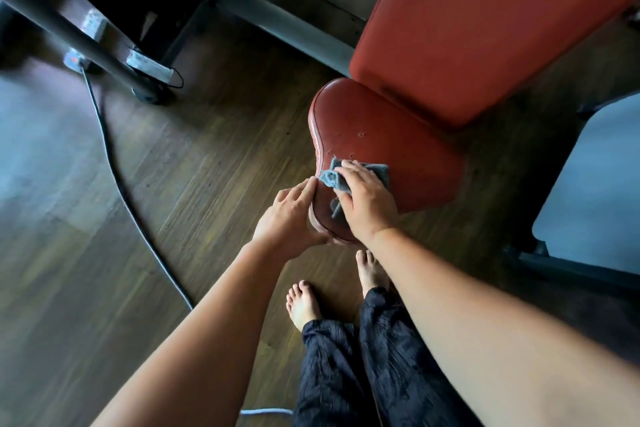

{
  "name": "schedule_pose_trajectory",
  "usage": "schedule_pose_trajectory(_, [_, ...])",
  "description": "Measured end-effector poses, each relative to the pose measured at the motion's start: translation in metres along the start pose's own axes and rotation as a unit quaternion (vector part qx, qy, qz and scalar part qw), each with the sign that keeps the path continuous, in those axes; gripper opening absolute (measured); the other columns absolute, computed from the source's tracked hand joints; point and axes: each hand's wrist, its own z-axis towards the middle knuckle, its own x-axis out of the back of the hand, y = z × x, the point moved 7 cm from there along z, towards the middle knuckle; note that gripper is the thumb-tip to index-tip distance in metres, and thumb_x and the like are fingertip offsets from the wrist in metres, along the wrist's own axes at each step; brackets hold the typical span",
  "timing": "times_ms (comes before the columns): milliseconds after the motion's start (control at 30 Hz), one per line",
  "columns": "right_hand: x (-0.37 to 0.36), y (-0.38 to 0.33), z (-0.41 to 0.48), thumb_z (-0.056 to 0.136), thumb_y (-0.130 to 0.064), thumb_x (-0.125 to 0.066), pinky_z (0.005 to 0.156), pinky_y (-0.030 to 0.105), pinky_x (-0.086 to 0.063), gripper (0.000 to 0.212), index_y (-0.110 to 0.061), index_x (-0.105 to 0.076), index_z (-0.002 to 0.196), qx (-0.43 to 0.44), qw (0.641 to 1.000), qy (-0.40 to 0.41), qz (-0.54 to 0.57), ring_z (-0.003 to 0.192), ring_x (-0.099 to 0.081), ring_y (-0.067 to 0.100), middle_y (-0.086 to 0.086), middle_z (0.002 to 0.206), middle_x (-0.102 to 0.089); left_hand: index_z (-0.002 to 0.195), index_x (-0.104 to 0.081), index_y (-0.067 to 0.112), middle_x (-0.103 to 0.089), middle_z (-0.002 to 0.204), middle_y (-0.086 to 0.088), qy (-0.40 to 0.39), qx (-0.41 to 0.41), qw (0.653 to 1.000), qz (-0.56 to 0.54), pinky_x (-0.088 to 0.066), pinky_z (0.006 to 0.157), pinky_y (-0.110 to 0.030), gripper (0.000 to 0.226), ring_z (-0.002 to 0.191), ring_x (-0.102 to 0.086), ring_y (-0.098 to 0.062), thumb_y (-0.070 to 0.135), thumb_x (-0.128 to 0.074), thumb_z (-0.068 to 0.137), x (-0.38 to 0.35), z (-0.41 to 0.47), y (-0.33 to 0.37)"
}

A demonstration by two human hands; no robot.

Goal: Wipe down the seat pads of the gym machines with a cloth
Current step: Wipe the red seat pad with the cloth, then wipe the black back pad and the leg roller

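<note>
Your right hand (367, 199) lies palm down on the cloth (330, 177), fingers spread and nearly flat, pressing it onto the pad. It does not bunch or pinch the cloth.

The cloth is grey-blue and crumpled. It sits under your right palm and fingers. Bits stick out past the fingertips on the far side, to the left, and to the right by the knuckles. A small fold shows near the thumb.

The cloth is on the near-left part of the red seat pad (388, 135), close to the pad's left edge. The pad's top has a few small nicks in the middle, far of the cloth.

Your left hand (287, 215) is just left of the right one, against the pad's left side and near-left corner. Its fingers are straight, laid along the edge seam, and the fingertips almost touch the cloth's left corner. It holds nothing; it is a flat brace on the pad. I cannot tell how the thumb sits under the near edge.

The red back pad (485, 21) rises far right, meeting the seat pad's far end. A grey frame bar (287, 26) runs on the floor to the far left of it.

Your bare feet (303, 303) and dark trousers (363, 357) are near, just below the pad.

On the wood floor (207, 166) a dark cable (114, 163) curves along the left, from a dark tube leg (79, 35) at far left toward you. A pale blue-grey panel (595, 191) is at the right edge.
</note>
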Motion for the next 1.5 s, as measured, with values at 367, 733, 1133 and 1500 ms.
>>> schedule_pose_trajectory(367, [0.161,-0.056,-0.092,0.102,-0.032,-0.058,0.103,0.04,-0.047,0.038,-0.015,-0.058,0.137,-0.147,0.988,-0.027,-0.028,0.123,-0.06,0.031,0.01,0.136,-0.064,0.155,-0.038,0.031,-0.047,0.151,0.0,-0.063,-0.052,0.97,0.227,-0.038,0.115,-0.041,0.092,0.141,-0.038,-0.027,0.063,-0.077,0.078,0.107,-0.092,0.097])
schedule_pose_trajectory(733, [0.269,-0.081,-0.221,0.104,-0.037,-0.054,0.101,0.039,-0.051,0.039,-0.019,-0.057,0.139,-0.205,0.977,0.056,0.029,0.122,-0.063,0.027,0.008,0.135,-0.065,0.151,-0.045,0.03,-0.049,0.149,0.0,-0.048,-0.129,0.951,0.276,-0.042,0.114,-0.044,0.092,0.141,-0.042,-0.027,0.064,-0.077,0.072,0.11,-0.183,0.21])
schedule_pose_trajectory(1133, [0.316,-0.058,-0.396,0.104,-0.039,-0.053,0.097,0.038,-0.051,0.035,-0.02,-0.059,0.133,-0.276,0.948,0.148,0.06,0.118,-0.064,0.026,0.005,0.129,-0.068,0.151,-0.046,0.031,-0.048,0.151,0.002,-0.044,-0.241,0.92,0.305,-0.042,0.112,-0.041,0.083,0.139,-0.04,-0.026,0.062,-0.076,0.08,0.044,-0.279,0.298])
schedule_pose_trajectory(1500, [0.325,-0.036,-0.617,0.102,-0.033,-0.053,0.09,0.038,-0.044,0.03,-0.009,-0.06,0.12,-0.466,0.819,0.324,0.083,0.115,-0.06,0.039,0.019,0.12,-0.068,0.148,-0.049,0.031,-0.052,0.146,0.0,-0.126,-0.45,0.804,0.367,-0.045,0.108,-0.048,0.075,0.136,-0.044,-0.028,0.062,-0.071,0.083,-0.064,-0.379,0.41])
